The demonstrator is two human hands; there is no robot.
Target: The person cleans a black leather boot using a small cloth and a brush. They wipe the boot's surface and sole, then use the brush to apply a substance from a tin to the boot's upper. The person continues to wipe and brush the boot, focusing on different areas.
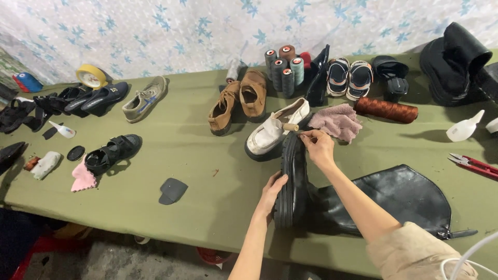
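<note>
You have a tall black leather boot with a thick ridged sole [291, 181] lying on its side on the green cloth table [197, 155]. The sole faces left and the soft shaft spreads out to the right.

Your left hand [271, 193] is pressed flat on the sole near the heel end, with the fingers spread a little, holding the boot in place. Your right hand [317, 145] is at the toe end of the boot. Its fingers are pinched together there, but you cannot tell what small thing, if any, is between them.

Just past the toe lies a white leather shoe with a black sole [275, 130]. A fuzzy pink rag [337, 122] sits right beside your right hand. A roll of brown thread [386, 109] lies behind the rag. A pair of tan lace-up shoes [239, 101] stands to the left of the white shoe, and a bunch of grey and green thread cones [284, 70] stands behind them. Red-handled snips [474, 165] rest at the far right, well apart from your hands.
</note>
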